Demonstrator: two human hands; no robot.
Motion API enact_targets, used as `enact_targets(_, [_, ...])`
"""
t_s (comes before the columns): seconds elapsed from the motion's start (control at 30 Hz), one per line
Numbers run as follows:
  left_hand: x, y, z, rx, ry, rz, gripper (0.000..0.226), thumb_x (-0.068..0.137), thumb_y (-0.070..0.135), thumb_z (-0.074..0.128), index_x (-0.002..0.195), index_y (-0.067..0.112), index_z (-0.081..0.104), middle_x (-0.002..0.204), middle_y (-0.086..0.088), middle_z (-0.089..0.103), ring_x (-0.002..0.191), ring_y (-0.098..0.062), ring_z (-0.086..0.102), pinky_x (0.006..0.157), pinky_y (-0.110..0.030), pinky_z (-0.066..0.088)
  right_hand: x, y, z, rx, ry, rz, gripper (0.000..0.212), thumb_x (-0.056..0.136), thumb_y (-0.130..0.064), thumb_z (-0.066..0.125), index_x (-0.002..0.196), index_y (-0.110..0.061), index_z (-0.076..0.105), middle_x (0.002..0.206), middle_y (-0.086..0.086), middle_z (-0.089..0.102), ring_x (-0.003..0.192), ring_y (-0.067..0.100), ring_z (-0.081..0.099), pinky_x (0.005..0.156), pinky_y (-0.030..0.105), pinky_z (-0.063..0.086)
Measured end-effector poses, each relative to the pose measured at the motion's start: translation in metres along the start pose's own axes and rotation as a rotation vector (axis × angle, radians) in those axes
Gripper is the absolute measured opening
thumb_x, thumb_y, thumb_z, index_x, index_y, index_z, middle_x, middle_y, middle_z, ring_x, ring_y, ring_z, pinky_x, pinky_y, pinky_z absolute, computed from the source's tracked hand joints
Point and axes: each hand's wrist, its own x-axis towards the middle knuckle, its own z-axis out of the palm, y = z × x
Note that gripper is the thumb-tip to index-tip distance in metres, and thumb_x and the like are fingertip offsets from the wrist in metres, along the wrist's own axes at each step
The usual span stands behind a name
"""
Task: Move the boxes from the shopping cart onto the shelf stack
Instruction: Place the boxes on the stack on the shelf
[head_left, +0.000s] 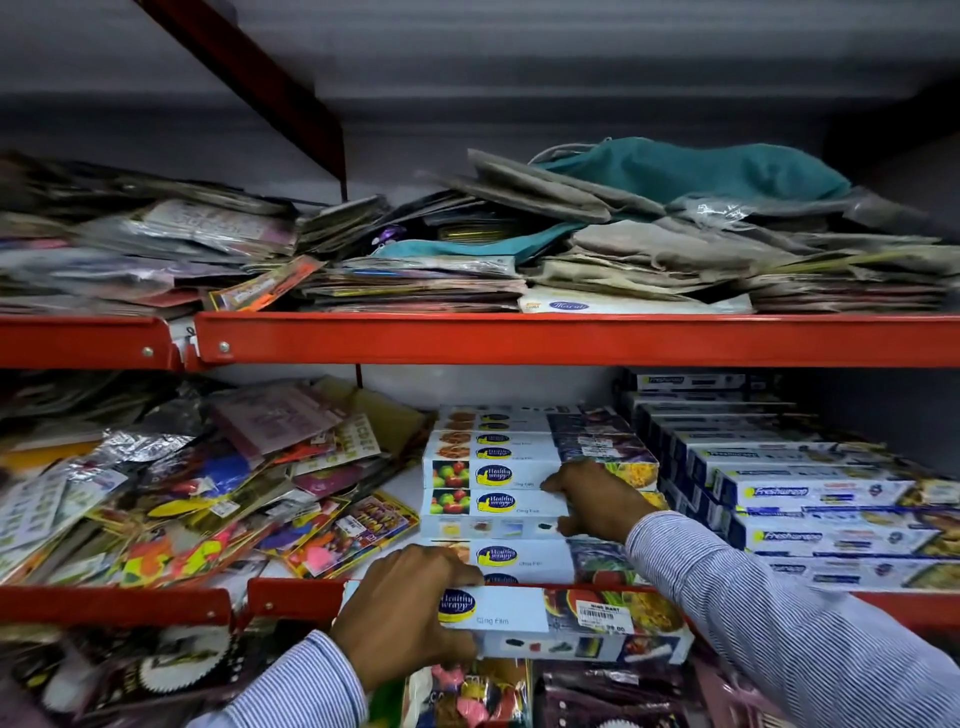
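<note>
Left hand (410, 613) clamped around white cardboard cling-film box (566, 621), ready for stacking; right hand (597, 501) gripping stacked white cling-film boxes (498, 499) just beyond, likely steadying them.

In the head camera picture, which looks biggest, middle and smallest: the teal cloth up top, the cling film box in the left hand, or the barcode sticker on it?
1. Teal cloth
2. Cling film box, though it is nearer the camera, so these two are unsure
3. Barcode sticker

2 hands: left hand (402, 608), right hand (597, 501). 1 cling film box (566, 621) held near. About 8 same-brand boxes in centre stack (519, 475). Blue boxes far right (810, 512): count unclear.
</note>
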Motion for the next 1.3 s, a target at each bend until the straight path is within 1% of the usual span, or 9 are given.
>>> enact_targets(0.17, [0.018,0.002,0.001,0.012,0.049,-0.014,0.068,0.062,0.051,0.073,0.127,0.033,0.06,0.122,0.012,0.066,0.106,-0.013,0.061,0.086,-0.029,0.05,-0.001,-0.004,-0.011,0.005,0.096,0.023,0.047,0.072,-0.018,0.082,0.117,-0.017,0.067,0.108,0.009,0.071,0.095,0.027,0.069,0.084,0.031,0.054])
enact_targets(0.27, [0.037,0.005,0.006,-0.012,0.093,-0.019,0.064,0.064,0.047,0.071,0.125,0.031,0.061,0.122,0.01,0.067,0.107,-0.015,0.061,0.086,-0.03,0.052,0.0,-0.007,-0.02,-0.029,0.048,-0.008,0.021,0.074,-0.016,0.08,0.093,-0.009,0.074,0.087,0.011,0.069,0.088,0.028,0.069,0.074,0.027,0.051])
enact_targets(0.37, [0.056,0.006,0.013,-0.012,0.125,-0.05,0.059,0.064,0.048,0.069,0.121,0.032,0.064,0.119,0.008,0.068,0.105,-0.018,0.063,0.084,-0.036,0.054,0.0,-0.008,-0.027,-0.004,-0.015,-0.039,0.018,0.079,-0.012,0.073,0.097,-0.008,0.076,0.1,0.011,0.075,0.098,0.027,0.069,0.087,0.032,0.055])
enact_targets(0.5, [0.078,0.003,0.025,-0.035,0.136,-0.088,0.058,0.071,0.038,0.076,0.126,0.028,0.062,0.125,0.001,0.065,0.112,-0.021,0.059,0.088,-0.034,0.051,-0.004,-0.006,-0.035,-0.002,-0.073,-0.091,0.022,0.086,-0.012,0.063,0.104,-0.009,0.075,0.113,0.007,0.074,0.111,0.024,0.064,0.102,0.031,0.047])
enact_targets(0.63, [0.085,-0.005,0.041,-0.078,0.175,-0.055,0.058,0.075,0.031,0.074,0.13,0.021,0.059,0.129,0.0,0.058,0.117,-0.02,0.051,0.096,-0.034,0.047,-0.011,-0.001,-0.034,0.015,-0.085,-0.106,0.026,0.093,-0.015,0.057,0.113,-0.009,0.072,0.122,0.009,0.07,0.114,0.024,0.062,0.1,0.029,0.046])
enact_targets(0.73, [0.082,-0.008,0.052,0.052,0.256,0.01,0.042,0.079,0.033,0.067,0.12,0.022,0.066,0.121,0.003,0.06,0.114,-0.022,0.047,0.093,-0.041,0.047,-0.014,0.003,-0.031,0.042,-0.089,-0.094,0.027,0.094,-0.02,0.055,0.114,-0.012,0.071,0.124,0.009,0.069,0.115,0.027,0.061,0.1,0.032,0.047])
enact_targets(0.87, [0.081,-0.005,0.055,-0.018,0.283,0.034,0.032,0.086,0.022,0.068,0.117,0.015,0.067,0.123,-0.004,0.062,0.113,-0.024,0.052,0.094,-0.039,0.048,-0.018,0.001,-0.031,0.019,-0.122,-0.09,0.032,0.095,-0.023,0.054,0.121,-0.01,0.067,0.131,0.007,0.064,0.122,0.026,0.056,0.107,0.031,0.039])
enact_targets(1.17, [0.077,-0.003,0.059,-0.021,0.266,0.013,0.036,0.094,0.017,0.059,0.129,0.014,0.059,0.137,-0.006,0.058,0.123,-0.028,0.049,0.1,-0.038,0.045,-0.022,-0.003,-0.016,-0.015,-0.095,0.013,0.03,0.095,-0.024,0.048,0.114,-0.01,0.067,0.124,0.019,0.063,0.116,0.035,0.055,0.1,0.041,0.045])
enact_targets(1.3, [0.066,0.0,0.064,0.138,0.279,0.006,0.051,0.098,0.034,0.05,0.145,0.02,0.038,0.152,-0.004,0.04,0.141,-0.03,0.029,0.117,-0.047,0.022,-0.035,-0.007,-0.008,0.019,0.016,0.023,0.019,0.09,-0.022,0.047,0.095,-0.013,0.062,0.105,0.018,0.066,0.102,0.038,0.06,0.083,0.045,0.053])
